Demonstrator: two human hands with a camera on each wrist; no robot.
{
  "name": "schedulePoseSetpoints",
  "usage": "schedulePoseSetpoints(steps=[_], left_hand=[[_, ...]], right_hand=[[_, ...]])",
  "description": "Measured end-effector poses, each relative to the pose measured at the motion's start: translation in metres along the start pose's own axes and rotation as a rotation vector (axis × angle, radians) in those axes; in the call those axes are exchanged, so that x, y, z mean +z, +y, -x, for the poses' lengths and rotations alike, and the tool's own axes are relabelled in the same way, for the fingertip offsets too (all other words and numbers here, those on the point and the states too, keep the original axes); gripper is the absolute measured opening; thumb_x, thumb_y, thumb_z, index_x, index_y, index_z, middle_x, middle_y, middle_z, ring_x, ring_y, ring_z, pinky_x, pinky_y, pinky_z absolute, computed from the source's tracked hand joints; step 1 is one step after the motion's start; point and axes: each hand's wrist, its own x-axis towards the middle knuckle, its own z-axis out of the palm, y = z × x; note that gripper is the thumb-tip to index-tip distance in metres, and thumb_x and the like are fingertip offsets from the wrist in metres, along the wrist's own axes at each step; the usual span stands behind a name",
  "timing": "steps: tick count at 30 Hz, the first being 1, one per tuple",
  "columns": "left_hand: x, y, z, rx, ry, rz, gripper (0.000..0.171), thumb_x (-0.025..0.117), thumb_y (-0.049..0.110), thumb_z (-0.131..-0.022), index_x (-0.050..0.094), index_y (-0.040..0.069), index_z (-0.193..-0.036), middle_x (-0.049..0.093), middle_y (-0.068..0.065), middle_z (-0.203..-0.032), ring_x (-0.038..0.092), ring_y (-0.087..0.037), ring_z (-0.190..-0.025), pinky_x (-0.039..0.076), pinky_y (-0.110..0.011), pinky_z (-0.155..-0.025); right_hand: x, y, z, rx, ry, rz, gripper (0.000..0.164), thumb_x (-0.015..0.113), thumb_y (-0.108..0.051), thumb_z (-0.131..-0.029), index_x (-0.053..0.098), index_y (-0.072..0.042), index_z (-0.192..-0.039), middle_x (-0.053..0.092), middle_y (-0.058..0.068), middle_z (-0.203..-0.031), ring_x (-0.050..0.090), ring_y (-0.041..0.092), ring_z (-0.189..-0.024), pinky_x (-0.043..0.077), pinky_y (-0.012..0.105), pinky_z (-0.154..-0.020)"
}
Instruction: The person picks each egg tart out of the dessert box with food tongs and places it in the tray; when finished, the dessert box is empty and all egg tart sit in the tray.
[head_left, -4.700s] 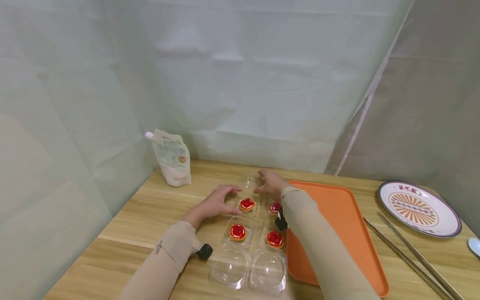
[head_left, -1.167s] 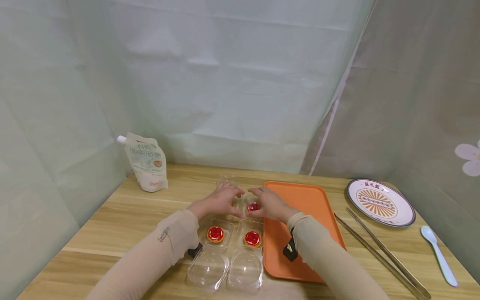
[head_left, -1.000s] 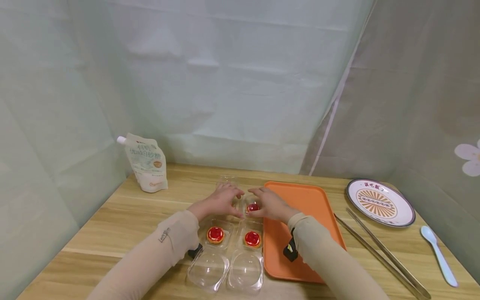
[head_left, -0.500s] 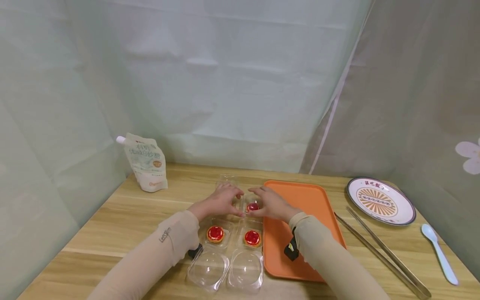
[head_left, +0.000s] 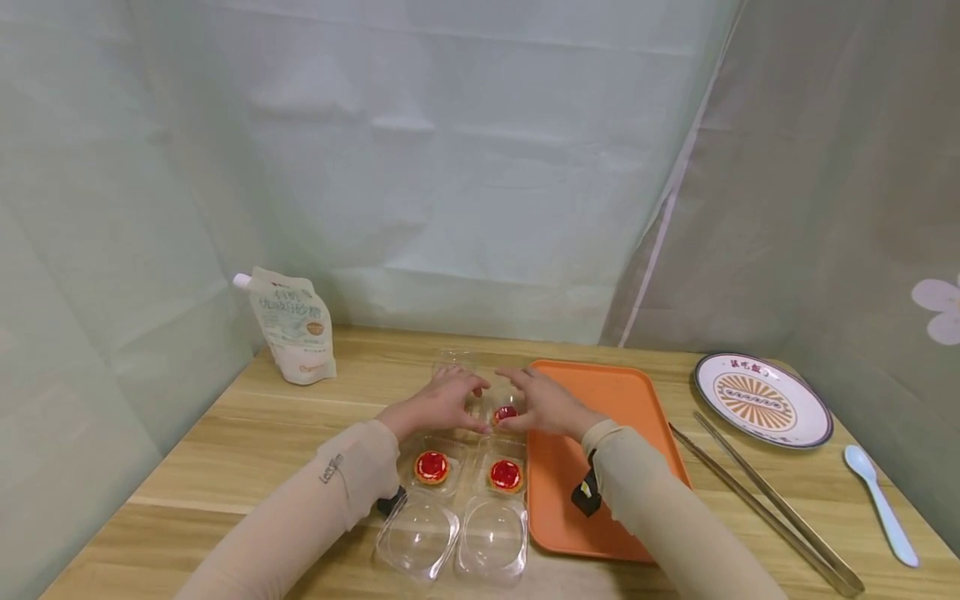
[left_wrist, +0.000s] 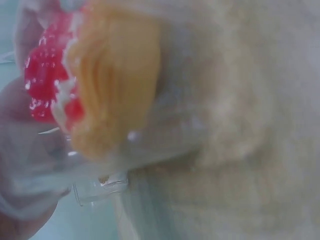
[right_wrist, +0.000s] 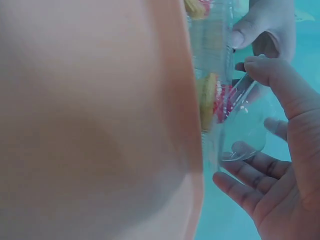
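Note:
Small red-topped tarts sit in clear plastic hinged boxes in two columns, left of the tray. My right hand (head_left: 543, 404) holds the tilted clear lid (right_wrist: 250, 127) of the back right box between thumb and fingers, above its tart (head_left: 506, 415). My left hand (head_left: 442, 400) is bent over the back left box, its thumb and fingers at the clear plastic where the two back boxes meet. It mostly hides the tart (left_wrist: 115, 75) there. In front, the left tart (head_left: 432, 467) and right tart (head_left: 506, 475) lie in boxes whose lids (head_left: 417, 537) are folded down towards me.
An orange tray (head_left: 592, 533) lies right of the boxes, partly under my right forearm. Further right are metal tongs (head_left: 780, 508), a patterned plate (head_left: 813, 417) and a pale blue spoon (head_left: 885, 512). A spouted pouch (head_left: 295, 325) stands at the back left.
Since the earliest frame both hands have come together over the back boxes, and the back right lid has swung over its tart. Lately the right fingers have lifted slightly.

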Motion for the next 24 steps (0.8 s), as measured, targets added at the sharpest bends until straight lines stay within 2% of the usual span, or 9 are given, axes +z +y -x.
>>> schedulePoseSetpoints(steps=[3,6,8,11,14,19,24], left_hand=[[0.000,-0.001,0.000,0.020,0.002,0.001,0.073,0.080,0.047,-0.073,0.056,0.009,-0.130,0.066,-0.004,-0.112,0.050,-0.025,-0.116,0.022,-0.052,-0.116],[0.001,-0.001,-0.001,0.041,0.007,-0.006,0.072,0.079,0.048,-0.073,0.057,0.009,-0.130,0.067,-0.005,-0.111,0.051,-0.024,-0.114,0.025,-0.051,-0.114],[0.001,-0.001,-0.001,0.042,0.010,-0.004,0.072,0.078,0.048,-0.074,0.057,0.009,-0.130,0.067,-0.005,-0.111,0.051,-0.023,-0.112,0.026,-0.050,-0.112],[0.001,-0.001,-0.001,0.036,0.013,-0.004,0.071,0.078,0.049,-0.073,0.057,0.010,-0.129,0.067,-0.004,-0.111,0.051,-0.023,-0.112,0.026,-0.050,-0.113],[0.001,-0.001,0.000,0.029,0.013,-0.002,0.070,0.078,0.049,-0.073,0.057,0.011,-0.128,0.066,-0.004,-0.111,0.051,-0.024,-0.113,0.025,-0.050,-0.114],[0.002,-0.001,-0.001,0.030,0.015,-0.007,0.069,0.078,0.050,-0.073,0.058,0.012,-0.127,0.066,-0.004,-0.111,0.051,-0.024,-0.114,0.025,-0.050,-0.114],[0.003,-0.001,-0.001,0.029,0.023,-0.002,0.069,0.079,0.050,-0.072,0.058,0.012,-0.126,0.066,-0.004,-0.109,0.051,-0.023,-0.112,0.030,-0.047,-0.109]], right_hand=[[-0.004,0.000,0.001,-0.008,-0.009,-0.005,0.081,0.076,-0.034,-0.079,0.036,-0.021,-0.148,0.047,0.020,-0.139,0.063,0.019,-0.085,0.054,0.036,-0.075],[-0.007,-0.001,0.002,-0.019,-0.004,-0.002,0.078,0.076,-0.032,-0.080,0.038,-0.022,-0.147,0.043,0.020,-0.140,0.055,0.012,-0.067,0.052,0.035,-0.072],[-0.009,-0.001,0.004,-0.024,0.007,0.006,0.076,0.076,-0.032,-0.080,0.039,-0.023,-0.146,0.042,0.019,-0.141,0.058,0.015,-0.071,0.053,0.039,-0.076],[-0.013,-0.003,0.006,-0.030,0.034,-0.002,0.074,0.075,-0.032,-0.079,0.041,-0.022,-0.144,0.043,0.017,-0.140,0.062,0.025,-0.091,0.053,0.046,-0.085],[-0.018,-0.005,0.009,-0.023,0.056,-0.022,0.073,0.075,-0.033,-0.080,0.041,-0.023,-0.144,0.044,0.014,-0.139,0.058,0.031,-0.108,0.053,0.048,-0.088],[-0.024,-0.003,0.013,-0.025,0.098,-0.071,0.072,0.076,-0.030,-0.081,0.040,-0.021,-0.143,0.047,0.014,-0.134,0.053,0.032,-0.119,0.052,0.048,-0.090],[-0.028,0.002,0.015,-0.025,0.154,-0.096,0.076,0.078,-0.030,-0.078,0.039,-0.014,-0.141,0.053,0.013,-0.132,0.053,0.032,-0.120,0.049,0.050,-0.095]])
